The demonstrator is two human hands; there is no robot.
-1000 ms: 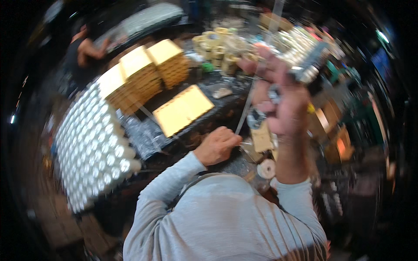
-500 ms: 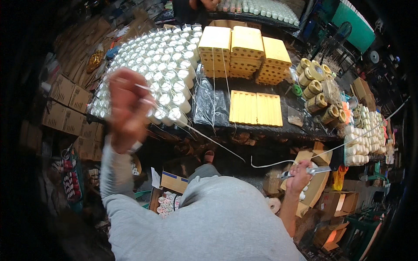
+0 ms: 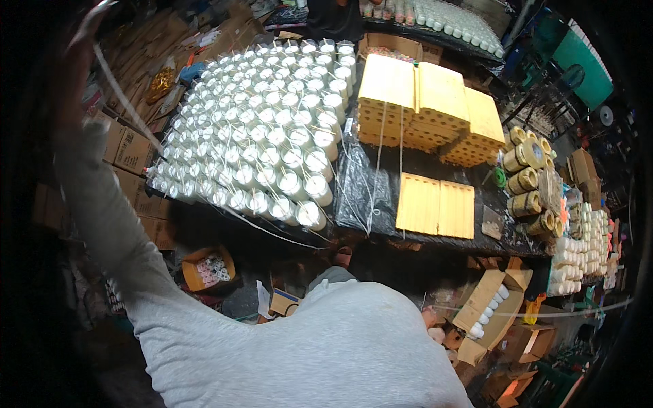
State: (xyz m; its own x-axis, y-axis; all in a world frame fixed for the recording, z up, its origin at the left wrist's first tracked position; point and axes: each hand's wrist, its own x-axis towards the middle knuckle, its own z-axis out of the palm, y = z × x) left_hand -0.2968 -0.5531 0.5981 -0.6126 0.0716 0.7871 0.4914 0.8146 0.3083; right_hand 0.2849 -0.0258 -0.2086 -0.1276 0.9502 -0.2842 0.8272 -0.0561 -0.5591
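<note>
My left hand is raised at the dark upper left edge, blurred, with a white string running down from it. The string reaches the table corner and continues as a slack length along the front edge. Beside that arm stand rows of white candles in glass cups, with pale wicks or threads lying across their tops. Only a small part of my right hand shows at the right side of my body; its fingers are hidden, and I cannot see the bladed tool. Another pale string stretches rightward from near it.
Yellow perforated blocks are stacked on the black-covered table, with two grooved yellow slabs in front. Tan rolls stand at right. An open carton holds white cylinders. Another person is across the table.
My left hand has swung up and outward to the left, drawing the string along the table's front. My right hand has dropped back beside my body, and its bladed tool is out of sight.
</note>
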